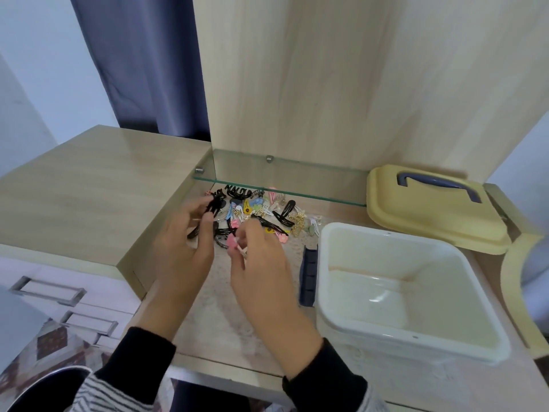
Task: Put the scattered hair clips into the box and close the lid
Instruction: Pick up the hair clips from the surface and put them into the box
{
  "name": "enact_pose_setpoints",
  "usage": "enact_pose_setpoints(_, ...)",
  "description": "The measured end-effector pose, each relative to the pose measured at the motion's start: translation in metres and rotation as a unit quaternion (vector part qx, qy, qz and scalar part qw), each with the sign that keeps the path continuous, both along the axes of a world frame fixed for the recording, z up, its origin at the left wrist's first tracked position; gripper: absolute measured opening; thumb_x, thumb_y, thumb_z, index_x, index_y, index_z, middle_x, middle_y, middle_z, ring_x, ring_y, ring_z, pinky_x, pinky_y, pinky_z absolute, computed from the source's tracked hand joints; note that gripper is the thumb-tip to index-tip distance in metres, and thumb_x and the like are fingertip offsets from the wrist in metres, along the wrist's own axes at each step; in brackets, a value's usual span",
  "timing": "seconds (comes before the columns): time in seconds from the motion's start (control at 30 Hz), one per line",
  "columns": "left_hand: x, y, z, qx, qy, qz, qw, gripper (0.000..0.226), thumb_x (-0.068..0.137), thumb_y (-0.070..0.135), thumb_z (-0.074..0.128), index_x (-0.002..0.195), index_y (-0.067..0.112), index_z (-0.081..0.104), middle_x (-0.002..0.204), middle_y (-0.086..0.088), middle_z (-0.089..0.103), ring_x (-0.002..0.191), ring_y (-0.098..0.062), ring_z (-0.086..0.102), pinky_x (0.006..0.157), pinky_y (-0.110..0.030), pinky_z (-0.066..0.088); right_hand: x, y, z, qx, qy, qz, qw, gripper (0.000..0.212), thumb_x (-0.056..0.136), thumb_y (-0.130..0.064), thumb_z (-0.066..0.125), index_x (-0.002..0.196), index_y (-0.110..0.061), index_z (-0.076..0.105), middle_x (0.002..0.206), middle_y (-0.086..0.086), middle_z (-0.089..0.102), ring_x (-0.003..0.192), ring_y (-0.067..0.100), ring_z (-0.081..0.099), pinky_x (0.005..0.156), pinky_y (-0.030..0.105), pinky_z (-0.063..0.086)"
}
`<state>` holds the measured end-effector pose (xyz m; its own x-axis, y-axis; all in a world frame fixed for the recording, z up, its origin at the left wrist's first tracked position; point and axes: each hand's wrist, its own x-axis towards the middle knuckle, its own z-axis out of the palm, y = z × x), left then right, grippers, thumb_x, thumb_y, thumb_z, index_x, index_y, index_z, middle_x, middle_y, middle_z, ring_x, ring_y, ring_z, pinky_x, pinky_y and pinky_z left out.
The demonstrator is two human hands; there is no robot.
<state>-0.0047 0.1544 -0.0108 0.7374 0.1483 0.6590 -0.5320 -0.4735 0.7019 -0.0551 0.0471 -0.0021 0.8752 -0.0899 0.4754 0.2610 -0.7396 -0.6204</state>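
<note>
We see both hands over the table (225,316), working at a pile of hair clips (267,208) that lies under the front edge of a glass shelf (282,176). The left hand (181,242) is at the left side of the pile, its fingers curled around a black claw clip (214,203) and holding it just above the other clips. The right hand (261,263) is just beside it, its fingers pinching a pink clip (233,242) at the near edge of the pile. The pile is mixed: black, yellow, blue, pink and gold pieces, touching and overlapping. We can't count them.

The box (371,251) is cream-coloured and open-topped. It stands on the table to the right of the hands, near the pile but not touching it. Every clip we see is on the table or in a hand. A dark blue strip (309,272) lies against the box's left wall. The lid (430,212) is yellow with a blue handle (439,181). It is off the box and sits behind it, tilted, at the right end of the shelf.

Black sleeves (142,358) cover both wrists. Drawers (47,289) show at lower left, and a dark curtain (133,69) hangs behind.
</note>
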Motion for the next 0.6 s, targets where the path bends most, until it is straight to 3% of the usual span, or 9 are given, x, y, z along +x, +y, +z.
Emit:
enact_pose_setpoints(0.07,-0.008,-0.017,0.028,-0.059,0.036,-0.038,0.997,0.031,0.095,0.008,0.055,0.121,0.025,0.057,0.102,0.015,0.062,0.092,0.011,0.059,0.082,-0.004,0.043,-0.01,-0.014,0.027,0.044,0.008,0.037,0.998,0.016,0.093,-0.011,0.054,0.109,-0.014,0.055,0.094,-0.001,0.058,0.082,0.014,0.048,0.071,0.03,0.042)
enact_pose_setpoints(0.13,-0.013,-0.033,0.051,-0.118,0.086,-0.115,0.983,0.034,0.095,0.008,0.056,0.123,0.026,0.055,0.106,0.003,0.064,0.09,0.001,0.064,0.08,-0.013,0.051,-0.02,-0.038,0.054,0.052,0.004,0.05,0.997,0.024,0.091,-0.009,0.056,0.114,-0.016,0.061,0.098,-0.005,0.059,0.078,0.007,0.046,0.073,0.023,0.042)
enact_pose_setpoints(0.2,-0.018,-0.048,0.07,-0.162,0.144,-0.221,0.951,0.034,0.094,0.002,0.056,0.119,0.023,0.058,0.107,-0.01,0.062,0.085,-0.007,0.068,0.077,-0.023,0.056,-0.028,-0.069,0.08,0.062,0.036,0.056,0.996,0.022,0.09,-0.012,0.06,0.109,-0.02,0.066,0.092,-0.011,0.06,0.071,0.002,0.049,0.067,0.014,0.04)
enact_pose_setpoints(0.3,-0.025,-0.076,0.09,-0.169,0.244,-0.326,0.897,0.03,0.091,-0.004,0.057,0.106,0.021,0.062,0.1,-0.015,0.062,0.079,-0.013,0.071,0.07,-0.024,0.057,-0.036,-0.124,0.109,0.082,0.114,0.079,0.987,0.016,0.087,-0.01,0.065,0.098,-0.021,0.069,0.078,-0.012,0.059,0.058,0.001,0.052,0.059,0.009,0.04)
enact_pose_setpoints(0.4,-0.026,-0.102,0.101,-0.077,0.339,-0.365,0.864,0.024,0.087,0.0,0.064,0.099,0.021,0.063,0.093,-0.012,0.067,0.079,-0.021,0.071,0.068,-0.026,0.059,-0.039,-0.173,0.116,0.061,0.208,0.089,0.972,0.014,0.088,-0.009,0.064,0.095,-0.021,0.067,0.078,-0.005,0.062,0.062,0.012,0.061,0.066,0.023,0.048)
enact_pose_setpoints(0.47,-0.025,-0.117,0.103,0.018,0.383,-0.381,0.841,0.02,0.085,0.004,0.069,0.098,0.018,0.064,0.088,-0.007,0.07,0.076,-0.017,0.071,0.066,-0.024,0.059,-0.039,-0.199,0.113,0.031,0.264,0.093,0.96,0.014,0.088,-0.01,0.064,0.093,-0.023,0.068,0.081,-0.002,0.065,0.068,0.021,0.066,0.072,0.032,0.053)
enact_pose_setpoints(0.53,-0.023,-0.131,0.102,0.134,0.408,-0.383,0.818,0.016,0.084,0.008,0.071,0.095,0.018,0.064,0.086,-0.004,0.072,0.07,-0.009,0.071,0.057,-0.017,0.055,-0.039,-0.219,0.107,0.011,0.314,0.097,0.945,0.018,0.087,-0.01,0.066,0.091,-0.026,0.07,0.085,-0.002,0.067,0.073,0.023,0.068,0.075,0.034,0.058)
enact_pose_setpoints(0.6,-0.018,-0.142,0.098,0.254,0.417,-0.383,0.784,0.012,0.084,0.014,0.071,0.091,0.021,0.065,0.081,-0.001,0.074,0.07,-0.009,0.072,0.064,-0.023,0.059,-0.038,-0.231,0.099,0.007,0.362,0.1,0.927,0.018,0.084,-0.01,0.068,0.09,-0.027,0.072,0.089,-0.002,0.067,0.076,0.022,0.069,0.074,0.031,0.059)
